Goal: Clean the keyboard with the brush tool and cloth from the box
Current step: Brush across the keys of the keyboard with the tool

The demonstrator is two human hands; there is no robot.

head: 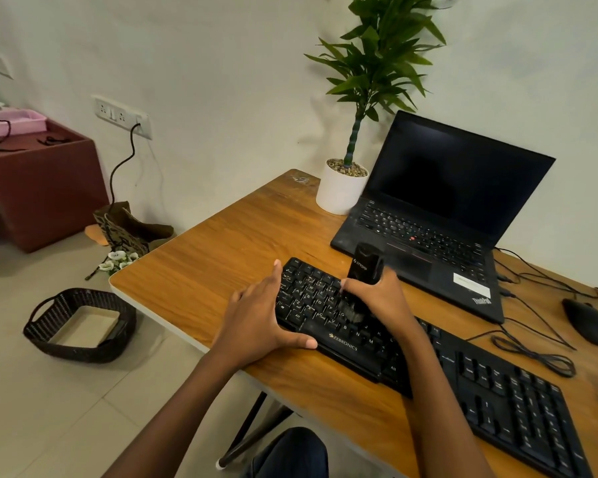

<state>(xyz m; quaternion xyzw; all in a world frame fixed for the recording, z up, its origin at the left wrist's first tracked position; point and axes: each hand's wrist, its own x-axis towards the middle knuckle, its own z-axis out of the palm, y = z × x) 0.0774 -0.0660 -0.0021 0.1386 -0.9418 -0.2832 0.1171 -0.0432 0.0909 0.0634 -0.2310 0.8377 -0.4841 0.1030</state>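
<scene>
A long black keyboard (491,384) lies slantwise on the wooden desk (201,270). My left hand (256,315) grips the keyboard's left end, thumb on the front edge and fingers over the side. My right hand (384,298) is closed around a black brush tool (363,267), held upright with its dark bristles down on the left-hand letter keys. On the floor to the left stands a dark woven basket (49,326) holding a pale folded cloth (87,326).
An open black laptop (442,215) sits behind the keyboard, with a white potted plant (340,188) at its left. A black mouse (587,320) and loose cables (535,357) lie at the right. A paper bag (125,225) and a maroon cabinet (38,188) stand by the wall.
</scene>
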